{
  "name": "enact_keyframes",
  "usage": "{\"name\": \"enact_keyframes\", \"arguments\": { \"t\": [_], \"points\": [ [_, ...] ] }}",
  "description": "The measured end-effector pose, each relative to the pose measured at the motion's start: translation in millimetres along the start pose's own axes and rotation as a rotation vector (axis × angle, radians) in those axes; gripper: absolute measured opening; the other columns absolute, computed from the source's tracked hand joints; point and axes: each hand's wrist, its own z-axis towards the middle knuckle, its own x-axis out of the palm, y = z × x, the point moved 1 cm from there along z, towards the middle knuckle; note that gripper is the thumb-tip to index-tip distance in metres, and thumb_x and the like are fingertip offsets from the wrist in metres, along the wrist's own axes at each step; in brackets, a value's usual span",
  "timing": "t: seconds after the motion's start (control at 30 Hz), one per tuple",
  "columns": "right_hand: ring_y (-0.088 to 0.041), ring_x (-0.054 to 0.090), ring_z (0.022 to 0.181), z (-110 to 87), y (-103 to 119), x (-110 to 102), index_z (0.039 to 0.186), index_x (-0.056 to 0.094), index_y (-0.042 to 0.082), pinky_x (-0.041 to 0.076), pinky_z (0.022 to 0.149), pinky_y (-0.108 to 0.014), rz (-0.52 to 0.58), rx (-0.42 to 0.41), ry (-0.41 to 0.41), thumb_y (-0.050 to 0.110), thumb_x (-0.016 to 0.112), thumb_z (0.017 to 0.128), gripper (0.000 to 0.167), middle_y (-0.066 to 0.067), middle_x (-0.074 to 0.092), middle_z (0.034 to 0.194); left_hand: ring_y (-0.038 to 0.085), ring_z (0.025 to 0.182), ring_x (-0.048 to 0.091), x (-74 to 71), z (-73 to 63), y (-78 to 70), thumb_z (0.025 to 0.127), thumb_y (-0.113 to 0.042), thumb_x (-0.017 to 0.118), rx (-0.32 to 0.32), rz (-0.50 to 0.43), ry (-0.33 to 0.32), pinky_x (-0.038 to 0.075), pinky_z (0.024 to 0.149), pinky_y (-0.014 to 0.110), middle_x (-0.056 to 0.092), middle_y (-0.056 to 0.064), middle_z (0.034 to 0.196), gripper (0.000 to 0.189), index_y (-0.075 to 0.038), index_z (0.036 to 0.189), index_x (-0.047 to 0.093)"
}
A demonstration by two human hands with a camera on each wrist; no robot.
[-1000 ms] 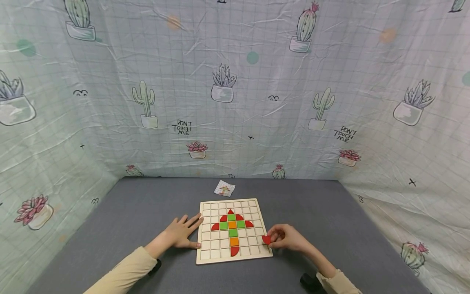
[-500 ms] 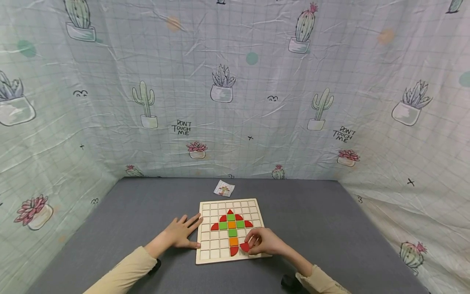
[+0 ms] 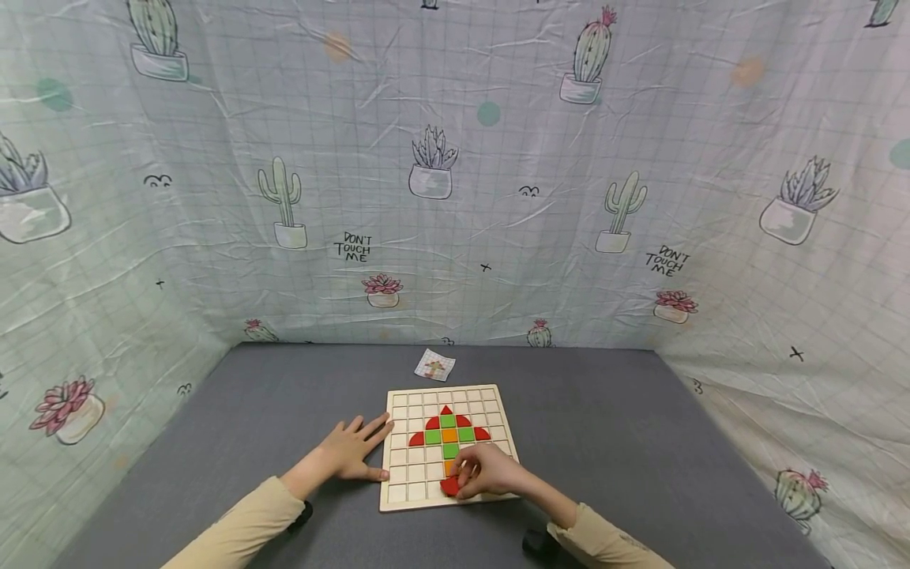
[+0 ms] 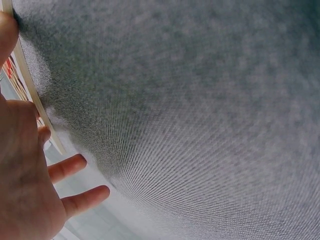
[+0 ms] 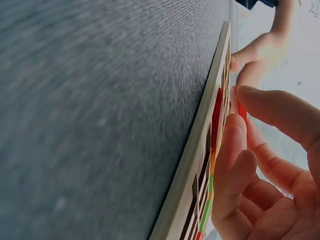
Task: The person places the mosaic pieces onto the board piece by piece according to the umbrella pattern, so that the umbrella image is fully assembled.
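Note:
A square wooden grid board (image 3: 419, 494) lies on the grey table, with green and orange squares and red rounded pieces set in its cells as a plane-like figure. My left hand (image 3: 350, 452) rests at the board's left edge, fingers spread and straight, thumb and fingertips touching the rim. My right hand (image 3: 486, 470) pinches a red rounded piece (image 3: 449, 486) between thumb and fingers over the near end of the figure's column. In the right wrist view that red piece (image 5: 242, 111) is held just above another red piece (image 5: 216, 117) in the board. My fingers partly cover the lower orange square.
A small paper card (image 3: 434, 365) with a printed coloured figure lies behind the board. A hanging cloth (image 3: 455, 237) printed with cacti surrounds the grey table (image 3: 590, 411) at the back and sides.
My right hand has moved left from the board's right edge, carrying the red piece across to the bottom of the figure. The left hand has stayed in place.

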Motion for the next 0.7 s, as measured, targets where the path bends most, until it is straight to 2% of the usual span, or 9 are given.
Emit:
{"name": "enact_keyframes", "arguments": {
  "t": [0.7],
  "points": [
    [0.001,0.049,0.051,14.2,9,14,0.078,0.065,0.001,0.041,0.054,-0.016,-0.045,0.013,-0.034,0.002,0.077,0.061,0.021,-0.007,0.061,0.060,0.037,0.128,0.031,0.4,1.2,1.1,0.075,-0.064,0.052,-0.002,-0.013,0.010,0.027,0.096,0.059,0.024,0.003,0.147,0.086,-0.017,0.141,0.027]
  ]
}}
